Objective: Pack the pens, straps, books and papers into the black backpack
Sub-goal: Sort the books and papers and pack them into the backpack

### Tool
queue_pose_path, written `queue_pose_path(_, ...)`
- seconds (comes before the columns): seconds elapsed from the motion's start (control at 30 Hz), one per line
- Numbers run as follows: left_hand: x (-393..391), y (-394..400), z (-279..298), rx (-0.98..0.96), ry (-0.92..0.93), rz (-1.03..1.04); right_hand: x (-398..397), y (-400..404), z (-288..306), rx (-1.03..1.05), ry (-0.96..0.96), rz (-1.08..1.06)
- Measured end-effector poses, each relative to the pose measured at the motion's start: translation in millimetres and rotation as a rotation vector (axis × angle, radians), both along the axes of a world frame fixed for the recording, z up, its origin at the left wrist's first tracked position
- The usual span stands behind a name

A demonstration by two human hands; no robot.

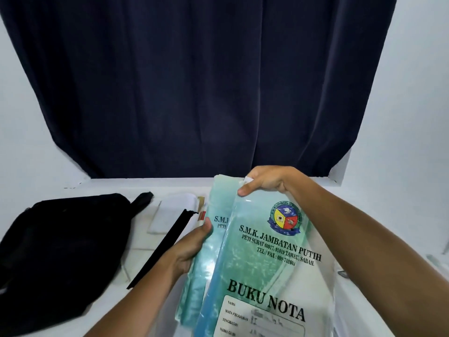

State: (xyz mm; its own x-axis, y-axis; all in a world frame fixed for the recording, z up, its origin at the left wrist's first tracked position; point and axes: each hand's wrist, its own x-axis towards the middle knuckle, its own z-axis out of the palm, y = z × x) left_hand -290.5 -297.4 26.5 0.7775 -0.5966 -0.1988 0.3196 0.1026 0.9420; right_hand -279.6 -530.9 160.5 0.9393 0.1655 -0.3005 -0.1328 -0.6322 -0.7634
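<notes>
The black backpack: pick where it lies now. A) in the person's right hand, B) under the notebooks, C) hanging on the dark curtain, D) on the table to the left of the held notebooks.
D: the black backpack lies flat on the white table at the left, apart from the notebooks, which the left hand and right hand hold up.

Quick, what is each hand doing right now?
Left hand: grips the left edge of the green plastic-covered notebooks.
Right hand: pinches their top edge.
</notes>
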Motion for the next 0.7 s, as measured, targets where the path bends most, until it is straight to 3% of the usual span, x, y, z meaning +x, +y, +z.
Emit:
queue_pose_path(0.3,-9.6,4.2,-9.5,0.069,-0.020,-0.082,11.7,44.7,0.2,-0.174,-0.177,-0.025)
queue_pose_path(0.47,-11.9,8.5,-20.4,0.028,0.004,-0.033,2.6,58.9,-21.7,-0.480,-0.635,-0.135)
queue_pose_path(0.5,-10.6,9.8,-25.3,0.013,0.017,-0.011,-1.1,53.2,-28.7,-0.477,-0.702,-0.187)
queue_pose_path(0.6,-4.6,12.3,-40.9,0.011,0.051,0.074,-23.6,21.1,-55.1,-0.194,-0.827,-0.434)
queue_pose_path(0.7,6.4,6.1,-54.7,0.012,0.084,0.077,-52.3,-27.5,-88.0,-0.017,-0.808,-0.752)
